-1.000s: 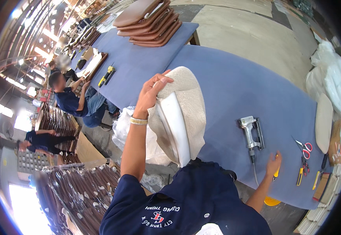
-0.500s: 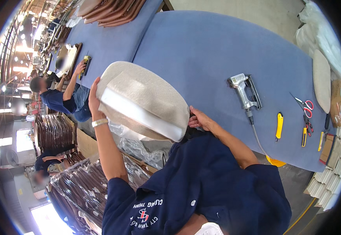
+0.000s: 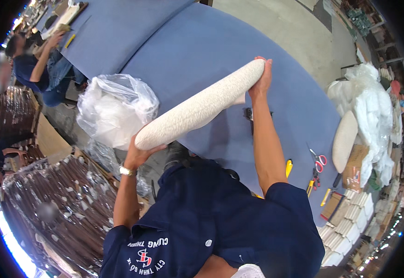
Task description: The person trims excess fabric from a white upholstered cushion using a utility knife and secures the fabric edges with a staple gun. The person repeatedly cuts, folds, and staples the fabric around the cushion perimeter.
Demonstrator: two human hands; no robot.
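Observation:
A padded seat cushion [image 3: 202, 104] in textured cream fabric is held up over the blue table, slanting from lower left to upper right. It faces me with its long rounded side. My left hand [image 3: 140, 150] is closed round its near left end. At the far right end my right hand [image 3: 263, 78] grips it, fingers curled over the tip. A staple gun [image 3: 249, 113] lies on the table behind my right forearm, mostly hidden.
A clear plastic bag [image 3: 114, 104] bulges by the table's left edge. Scissors [image 3: 321, 162], a yellow cutter [image 3: 288, 167], pliers [image 3: 316, 176] and another beige cushion [image 3: 344, 141] lie at right. Wrapped brown frames [image 3: 63, 199] stand at left. A co-worker [image 3: 30, 69] works at far left.
The cushion has turned from showing its wide face with a white strip to its long side. My right hand has moved farther out. The plastic bag has come into fuller view.

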